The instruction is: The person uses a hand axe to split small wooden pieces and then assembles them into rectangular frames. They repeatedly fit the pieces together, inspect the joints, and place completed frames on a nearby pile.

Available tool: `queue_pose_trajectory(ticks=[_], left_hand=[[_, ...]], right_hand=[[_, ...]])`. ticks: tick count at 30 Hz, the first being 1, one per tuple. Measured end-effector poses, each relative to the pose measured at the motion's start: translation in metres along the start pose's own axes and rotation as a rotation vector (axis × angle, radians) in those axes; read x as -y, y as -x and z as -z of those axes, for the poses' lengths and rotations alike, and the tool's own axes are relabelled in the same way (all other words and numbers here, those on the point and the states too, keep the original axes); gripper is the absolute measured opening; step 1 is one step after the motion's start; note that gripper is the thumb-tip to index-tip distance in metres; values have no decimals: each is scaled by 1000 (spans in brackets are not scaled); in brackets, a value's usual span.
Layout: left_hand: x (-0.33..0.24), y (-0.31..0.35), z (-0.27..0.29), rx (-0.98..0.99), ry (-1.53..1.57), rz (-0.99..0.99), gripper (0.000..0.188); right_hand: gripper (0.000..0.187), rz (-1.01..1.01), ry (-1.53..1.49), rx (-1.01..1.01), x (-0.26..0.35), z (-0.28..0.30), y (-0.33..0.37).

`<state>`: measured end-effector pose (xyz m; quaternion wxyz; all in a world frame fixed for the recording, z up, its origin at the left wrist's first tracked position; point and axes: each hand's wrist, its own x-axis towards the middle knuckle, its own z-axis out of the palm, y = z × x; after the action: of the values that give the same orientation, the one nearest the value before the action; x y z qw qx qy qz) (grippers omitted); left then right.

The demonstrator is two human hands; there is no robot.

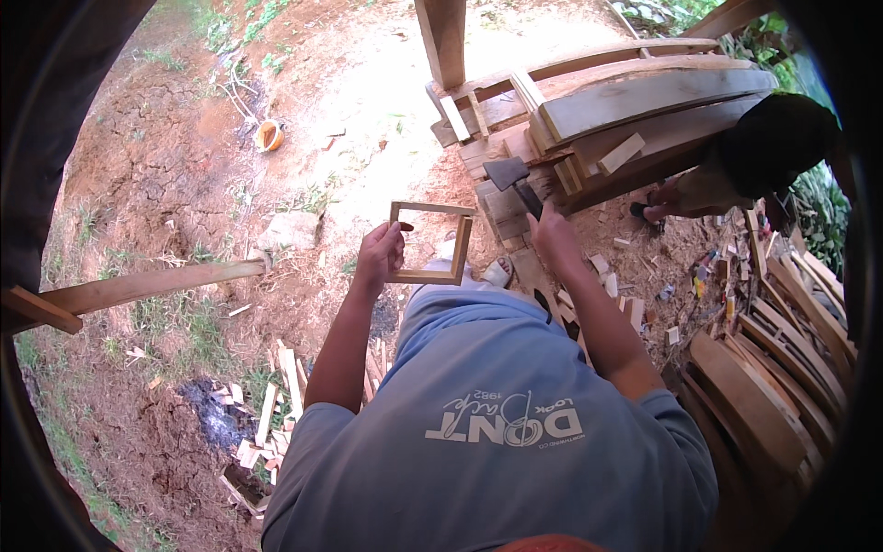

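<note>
My left hand [378, 255] grips a small rectangular wooden frame [463, 250] by its left side, holding it upright in front of my body. By the thumb, a small dark thing [406, 226] shows inside the frame; I cannot make out what it is. My right hand [555, 235] is closed round the dark handle of a hatchet [506, 173]. Its broad grey head sits over the near end of the wooden workbench [504, 210], to the right of the frame. The hatchet and the frame are apart.
Long planks [644, 103] lie on the workbench at the far right, where another person [774, 147] crouches. Curved boards [745, 396] are piled at the near right. Wood offcuts [269, 414] litter the left ground. A wooden post [441, 41] stands ahead, and an orange container [269, 136] lies far left.
</note>
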<state>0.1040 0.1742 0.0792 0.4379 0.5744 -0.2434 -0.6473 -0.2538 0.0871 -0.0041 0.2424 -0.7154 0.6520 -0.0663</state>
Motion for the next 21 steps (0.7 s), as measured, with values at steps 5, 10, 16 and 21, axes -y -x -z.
queue_pose_trajectory(ticks=[5,10,16,21], left_hand=[[-2,23,8,-22,231,-90,39],[-13,33,-5,22,275,-117,45],[-24,27,-13,52,284,-107,46],[-27,14,-11,100,293,-91,52]], right_hand=[[43,37,137,-137,-5,-48,-37],[45,71,301,-248,-9,-69,-43],[46,-20,248,-163,-5,-69,-47],[52,-122,227,-98,17,-66,-57]])
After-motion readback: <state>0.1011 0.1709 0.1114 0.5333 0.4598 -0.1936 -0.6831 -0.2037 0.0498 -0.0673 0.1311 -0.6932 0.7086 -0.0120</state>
